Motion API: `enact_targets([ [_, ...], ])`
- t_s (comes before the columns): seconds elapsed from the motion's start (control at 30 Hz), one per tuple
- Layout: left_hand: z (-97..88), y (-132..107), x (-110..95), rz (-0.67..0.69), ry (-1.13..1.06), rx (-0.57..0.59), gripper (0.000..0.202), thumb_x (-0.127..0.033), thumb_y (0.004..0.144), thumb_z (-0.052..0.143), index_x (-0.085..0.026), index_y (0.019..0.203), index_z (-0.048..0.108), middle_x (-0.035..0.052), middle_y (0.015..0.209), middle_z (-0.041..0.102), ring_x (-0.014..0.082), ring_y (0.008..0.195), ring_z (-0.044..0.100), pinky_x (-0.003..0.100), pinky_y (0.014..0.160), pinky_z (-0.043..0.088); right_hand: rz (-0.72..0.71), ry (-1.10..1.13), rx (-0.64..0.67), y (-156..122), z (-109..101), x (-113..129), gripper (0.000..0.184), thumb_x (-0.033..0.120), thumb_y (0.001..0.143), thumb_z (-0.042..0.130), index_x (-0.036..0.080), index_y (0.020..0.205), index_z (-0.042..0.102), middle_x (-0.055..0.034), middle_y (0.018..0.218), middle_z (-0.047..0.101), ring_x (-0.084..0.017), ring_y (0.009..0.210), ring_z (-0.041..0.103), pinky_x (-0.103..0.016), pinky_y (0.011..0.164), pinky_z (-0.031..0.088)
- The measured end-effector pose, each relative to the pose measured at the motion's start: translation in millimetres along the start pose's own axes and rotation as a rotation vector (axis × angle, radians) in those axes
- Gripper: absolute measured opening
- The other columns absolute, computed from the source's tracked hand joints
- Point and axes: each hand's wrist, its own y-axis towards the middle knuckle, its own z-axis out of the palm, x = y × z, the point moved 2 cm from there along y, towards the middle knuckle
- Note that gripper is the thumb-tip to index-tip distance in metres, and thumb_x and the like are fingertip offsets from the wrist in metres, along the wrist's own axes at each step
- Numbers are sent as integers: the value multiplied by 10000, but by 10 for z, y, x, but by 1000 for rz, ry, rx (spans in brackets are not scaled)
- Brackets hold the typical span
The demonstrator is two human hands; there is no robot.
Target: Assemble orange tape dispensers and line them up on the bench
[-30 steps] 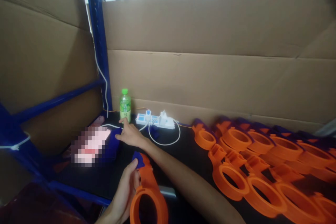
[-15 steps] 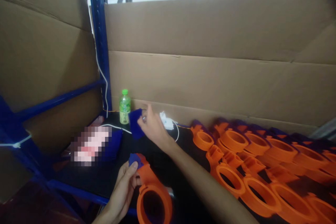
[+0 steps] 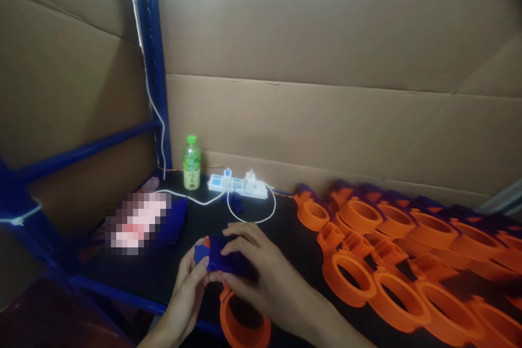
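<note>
My left hand (image 3: 187, 291) is closed around the upper end of an orange ring-shaped plastic part (image 3: 227, 322), whose ring hangs below the fingers. Under the left thumb shows a small blue patch (image 3: 200, 253) at that end. Fingers curled, my right hand (image 3: 261, 263) grips a dark blue piece (image 3: 222, 253), perhaps cloth or soft sheet, and lays it against the part's upper end. Both hands meet there, and the right fingers hide much of the blue piece.
Several like orange ring parts (image 3: 359, 215) stand in rows on the right, the back ones with dark blue covering. Behind the hands lie a white power strip (image 3: 240, 187) with cables and a green-capped bottle (image 3: 191, 166). Blue pieces (image 3: 177, 220) lie left; cardboard (image 3: 326, 81) walls the back.
My right hand has come down from near the bottle, bringing the dark blue piece onto the orange part. The power strip is now uncovered. My left hand keeps its grip.
</note>
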Motion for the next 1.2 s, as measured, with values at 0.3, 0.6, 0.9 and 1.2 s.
enact_targets([
  [0.3, -107, 93, 110, 33, 37, -24, 501, -326, 678, 807, -209, 1138, 645, 75, 1025, 698, 235, 790, 681, 361, 663, 594, 217, 181, 38, -93, -19, -66, 236, 360, 880, 661, 254, 1084, 608, -40, 1183, 615, -170, 1071, 608, -292, 947, 500],
  [0.6, -179, 47, 180, 28, 91, -21, 596, -306, 681, 820, -229, 1225, 588, 92, 1129, 671, 260, 875, 691, 410, 786, 575, 325, 298, 21, -186, 44, -41, 242, 382, 873, 667, 240, 1052, 587, -27, 1149, 589, -167, 1076, 570, -286, 961, 443],
  [0.9, -119, -20, 44, 94, 246, 119, 582, -311, 618, 857, -193, 1149, 651, 93, 1037, 701, 326, 1041, 619, 381, 854, 521, 444, 412, -35, -261, 61, -88, 205, 342, 819, 717, 230, 968, 632, -3, 1008, 607, -160, 946, 556, -275, 865, 426],
  [1.2, 22, 25, -46, 241, 347, 387, 642, -430, 531, 879, -210, 1095, 666, 38, 947, 627, 239, 825, 577, 287, 692, 481, 646, 814, -74, -234, 184, -237, 311, 427, 802, 726, 165, 954, 658, 13, 775, 557, -116, 726, 481, -231, 668, 384],
])
